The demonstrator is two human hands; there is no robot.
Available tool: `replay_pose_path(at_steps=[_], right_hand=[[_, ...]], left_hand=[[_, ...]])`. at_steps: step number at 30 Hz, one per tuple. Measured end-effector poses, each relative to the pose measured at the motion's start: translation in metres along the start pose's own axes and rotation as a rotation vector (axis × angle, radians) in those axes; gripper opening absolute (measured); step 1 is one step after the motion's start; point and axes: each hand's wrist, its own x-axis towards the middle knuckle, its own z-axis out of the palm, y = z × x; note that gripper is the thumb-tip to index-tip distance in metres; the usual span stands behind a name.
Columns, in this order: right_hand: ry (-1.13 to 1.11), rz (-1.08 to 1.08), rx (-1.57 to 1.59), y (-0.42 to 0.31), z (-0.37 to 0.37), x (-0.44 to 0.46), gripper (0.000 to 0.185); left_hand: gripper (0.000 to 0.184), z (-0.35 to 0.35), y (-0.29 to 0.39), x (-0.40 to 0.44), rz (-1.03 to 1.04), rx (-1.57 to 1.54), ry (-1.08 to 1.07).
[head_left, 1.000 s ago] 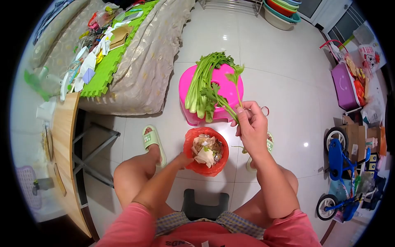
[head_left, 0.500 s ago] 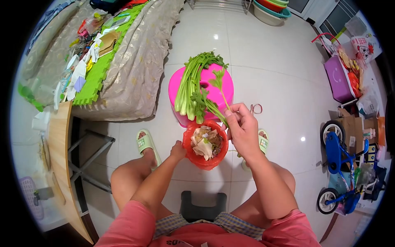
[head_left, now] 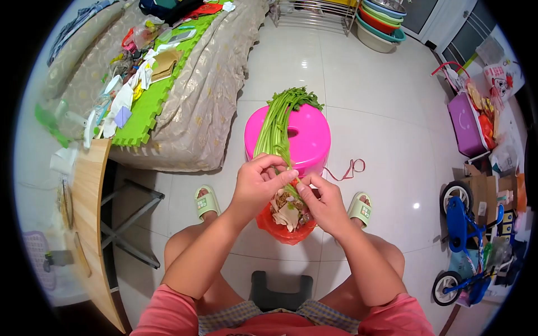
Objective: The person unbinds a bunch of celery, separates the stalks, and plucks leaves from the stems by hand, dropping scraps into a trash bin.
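Green leafy stalks (head_left: 276, 131) lie in a bunch on the pink stool (head_left: 315, 140), leaves at the far end. Just in front of the stool, my left hand (head_left: 260, 182) and my right hand (head_left: 323, 203) nearly meet. Both pinch a thin green stalk (head_left: 290, 186) between thumb and fingers; its lower part hangs over the bin and is partly hidden. Beneath my hands is a bin lined with a red bag (head_left: 283, 232), holding crumpled paper and scraps (head_left: 288, 214).
A wooden table edge (head_left: 89, 224) stands at the left, by a cloth-covered bed (head_left: 193, 112). A red ribbon (head_left: 352, 169) lies on the floor right of the stool. At the right are a blue bicycle (head_left: 459, 224) and a purple box (head_left: 466, 126).
My left hand has let go of the bin's rim and come up to the stalk. My right hand has moved inward and down with the greens, now over the bin.
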Motion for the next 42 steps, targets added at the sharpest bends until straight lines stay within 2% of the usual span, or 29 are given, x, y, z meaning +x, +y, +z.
replay_pose_path(at_steps=[1, 2, 5, 9, 11, 13, 18, 20, 23, 28, 33, 36, 38, 42], right_hand=[[-0.004, 0.008, -0.006, 0.002, 0.002, 0.001, 0.015], [-0.025, -0.026, 0.014, 0.004, 0.004, 0.001, 0.014], [-0.034, -0.063, 0.065, 0.007, 0.008, 0.006, 0.014], [-0.013, -0.028, 0.183, 0.0, 0.017, 0.007, 0.014], [-0.041, -0.015, 0.135, 0.0, 0.015, 0.006, 0.015], [-0.069, -0.007, 0.088, 0.001, 0.015, 0.006, 0.015], [0.027, -0.033, 0.073, 0.003, 0.018, 0.003, 0.017], [0.044, -0.056, 0.063, 0.004, 0.018, 0.004, 0.018], [0.059, -0.093, 0.053, 0.005, 0.017, 0.005, 0.019], [0.06, -0.151, 0.023, 0.006, 0.017, 0.006, 0.019], [0.085, -0.094, 0.043, 0.004, 0.018, 0.005, 0.021], [0.103, -0.059, 0.084, 0.002, 0.018, 0.005, 0.021], [0.106, -0.052, 0.085, 0.0, 0.017, 0.005, 0.021], [0.114, -0.059, 0.076, 0.001, 0.018, 0.005, 0.021]], left_hand=[[0.015, 0.002, -0.003, 0.0, -0.095, -0.164, 0.007], [0.013, 0.003, -0.003, 0.0, -0.106, -0.255, -0.022], [0.01, 0.002, 0.005, -0.001, -0.138, -0.32, -0.081], [0.009, -0.004, -0.003, -0.002, -0.165, -0.323, -0.131], [0.008, -0.006, -0.001, -0.003, -0.208, -0.404, -0.039], [0.008, -0.008, 0.001, -0.002, -0.204, -0.404, -0.044], [0.007, -0.008, -0.004, -0.001, -0.191, -0.348, -0.098], [0.008, -0.006, 0.0, -0.001, -0.229, -0.462, -0.132], [0.011, -0.001, -0.003, 0.0, -0.196, -0.514, -0.079], [0.015, -0.001, 0.004, 0.002, -0.211, -0.535, -0.128], [0.016, -0.001, -0.003, 0.002, -0.2, -0.432, -0.14], [0.013, -0.003, -0.007, 0.002, -0.226, -0.455, -0.14], [0.011, -0.005, -0.018, 0.003, -0.313, -0.608, -0.158], [0.009, -0.005, -0.013, 0.002, -0.309, -0.627, -0.186]])
